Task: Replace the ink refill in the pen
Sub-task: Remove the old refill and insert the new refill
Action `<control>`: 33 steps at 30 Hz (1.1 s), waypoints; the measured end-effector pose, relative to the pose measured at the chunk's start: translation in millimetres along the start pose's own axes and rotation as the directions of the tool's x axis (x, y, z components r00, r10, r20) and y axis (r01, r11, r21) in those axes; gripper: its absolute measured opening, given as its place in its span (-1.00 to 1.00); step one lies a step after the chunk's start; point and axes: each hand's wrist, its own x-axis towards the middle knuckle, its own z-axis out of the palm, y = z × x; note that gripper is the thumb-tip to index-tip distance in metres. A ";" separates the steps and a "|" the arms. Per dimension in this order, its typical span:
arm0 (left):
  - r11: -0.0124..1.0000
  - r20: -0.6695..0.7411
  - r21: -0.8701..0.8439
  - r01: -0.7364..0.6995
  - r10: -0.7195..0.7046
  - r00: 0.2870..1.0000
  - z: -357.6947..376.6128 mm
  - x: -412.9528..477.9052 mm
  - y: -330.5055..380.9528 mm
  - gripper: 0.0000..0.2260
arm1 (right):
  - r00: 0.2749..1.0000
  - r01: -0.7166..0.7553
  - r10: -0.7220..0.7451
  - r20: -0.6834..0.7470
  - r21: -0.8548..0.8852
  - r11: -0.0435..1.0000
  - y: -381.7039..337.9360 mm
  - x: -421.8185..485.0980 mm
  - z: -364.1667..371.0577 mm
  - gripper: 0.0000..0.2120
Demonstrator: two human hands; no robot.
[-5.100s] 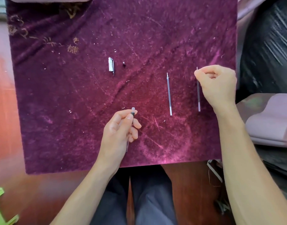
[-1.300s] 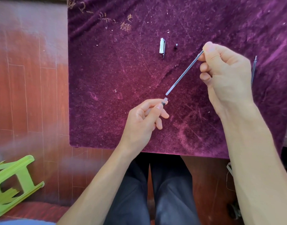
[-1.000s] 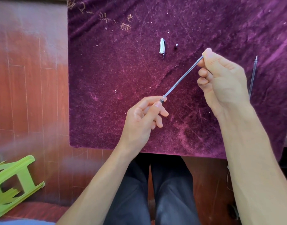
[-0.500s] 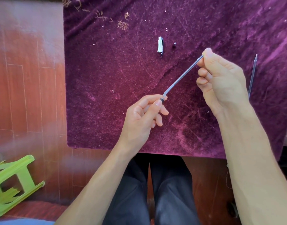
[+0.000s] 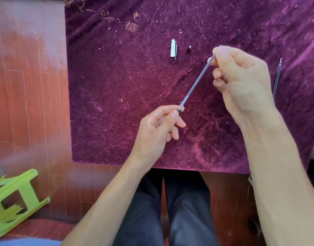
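My left hand [image 5: 158, 128] grips the pen barrel [image 5: 179, 110]; only its threaded mouth shows above my thumb. My right hand [image 5: 241, 80] pinches the upper end of a thin clear ink refill [image 5: 197, 80]. The refill slants down to the left and its lower end sits in the barrel's mouth. A second refill [image 5: 277, 77] lies on the purple cloth to the right, partly hidden behind my right hand. The silver pen cap [image 5: 173, 48] and a tiny dark tip piece [image 5: 189, 47] lie on the cloth further back.
The purple velvet cloth [image 5: 117, 86] covers the table; its front edge runs just above my knees. A green plastic stool [image 5: 14, 201] lies tipped on the red wooden floor at the lower left.
Five seconds ago both refills lay on the cloth. My right hand then lifted one and brought its lower end into the barrel's mouth. Over the last half second the hands barely moved.
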 end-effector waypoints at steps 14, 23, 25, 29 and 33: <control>0.995 -0.009 -0.099 0.030 -0.031 0.999 3.2 3.0 2.7 -0.79 | 0.995 0.042 -0.027 0.094 -0.161 0.986 14.9 -8.8 7.0 -0.90; 0.972 0.011 -0.225 0.063 -0.062 0.998 3.3 1.7 1.9 -0.75 | 0.981 0.034 0.020 0.195 -0.271 0.962 33.4 -23.2 13.8 -0.87; 0.970 0.005 -0.235 0.064 -0.065 0.998 2.9 1.9 1.1 -0.74 | 0.977 0.025 0.034 0.209 -0.272 0.962 36.2 -26.3 14.6 -0.87; 0.966 0.000 -0.251 0.064 -0.067 0.998 2.1 2.5 0.1 -0.75 | 0.970 0.010 0.058 0.238 -0.275 0.961 39.9 -31.7 15.3 -0.86; 0.957 -0.006 -0.284 0.059 -0.063 0.998 3.0 2.5 -0.2 -0.75 | 0.962 -0.005 0.082 0.259 -0.283 0.959 43.3 -36.2 15.4 -0.84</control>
